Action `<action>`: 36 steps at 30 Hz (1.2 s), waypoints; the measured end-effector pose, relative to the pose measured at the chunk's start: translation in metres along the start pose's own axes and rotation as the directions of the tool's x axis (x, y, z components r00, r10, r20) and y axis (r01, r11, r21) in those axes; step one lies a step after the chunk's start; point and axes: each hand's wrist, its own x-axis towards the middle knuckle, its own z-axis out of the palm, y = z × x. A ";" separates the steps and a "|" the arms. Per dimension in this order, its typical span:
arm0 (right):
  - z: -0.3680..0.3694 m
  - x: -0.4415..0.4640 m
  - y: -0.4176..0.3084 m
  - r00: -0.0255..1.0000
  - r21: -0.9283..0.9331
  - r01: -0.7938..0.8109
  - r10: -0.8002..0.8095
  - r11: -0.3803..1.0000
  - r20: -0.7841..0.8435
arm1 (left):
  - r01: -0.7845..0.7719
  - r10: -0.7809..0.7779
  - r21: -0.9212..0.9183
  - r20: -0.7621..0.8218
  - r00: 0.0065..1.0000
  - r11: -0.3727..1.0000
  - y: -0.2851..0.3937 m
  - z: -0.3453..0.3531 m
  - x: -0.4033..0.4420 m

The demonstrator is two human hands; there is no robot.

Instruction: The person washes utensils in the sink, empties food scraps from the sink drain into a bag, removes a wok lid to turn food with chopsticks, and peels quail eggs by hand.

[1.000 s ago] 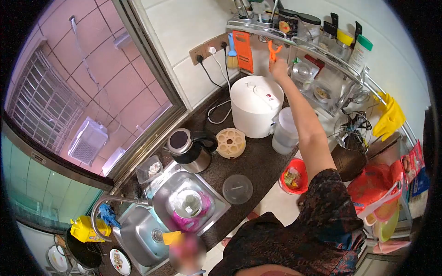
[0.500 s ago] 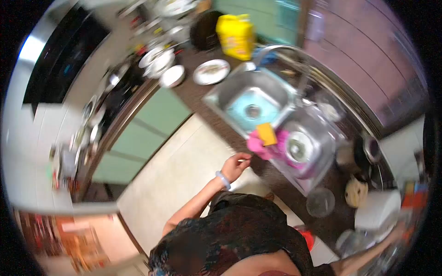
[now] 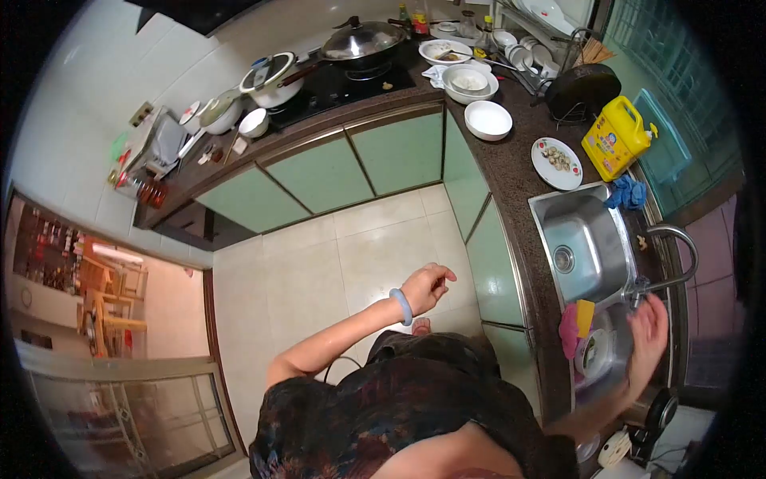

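Observation:
My left hand point(image 3: 429, 287), with a pale bangle on its wrist, hangs over the floor in front of me. Its fingers are loosely curled and nothing shows in them. On the right, my right hand point(image 3: 649, 329) is raised over the sink's near basin, fingers apart, close to the base of the faucet point(image 3: 685, 247); whether it touches the faucet I cannot tell. Below it, a white bowl point(image 3: 589, 356) with something greenish inside sits in that basin. A yellow sponge point(image 3: 585, 318) and a pink cloth point(image 3: 568, 330) lie at the basin's edge.
The far sink basin point(image 3: 586, 239) adjoins a plate of food scraps point(image 3: 557, 164), a yellow detergent jug point(image 3: 616, 140) and a blue cloth point(image 3: 627, 193). Bowls point(image 3: 487, 120) stand beyond. A lidded wok point(image 3: 363, 44) and a white pot point(image 3: 271, 84) rest on the stove.
My view has swung left, bringing the stove into sight and shifting the sink rightward. My right hand has moved from the cluttered counter end to above the sink by the faucet.

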 end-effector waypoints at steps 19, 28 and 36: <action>0.500 0.373 0.019 0.740 0.148 0.019 -0.114 0.989 0.663 | 0.417 -0.374 0.107 -0.283 0.883 0.903 -0.137 -0.220 0.121; 0.795 0.484 -0.090 0.565 0.416 -0.435 -0.118 0.799 0.816 | 0.409 -0.473 -0.243 -0.352 0.807 0.880 -0.188 -0.277 0.158; 0.931 0.521 -0.126 0.576 0.360 -0.711 0.207 0.604 0.791 | 0.325 -0.419 -0.309 -0.314 0.852 0.894 -0.264 -0.356 0.190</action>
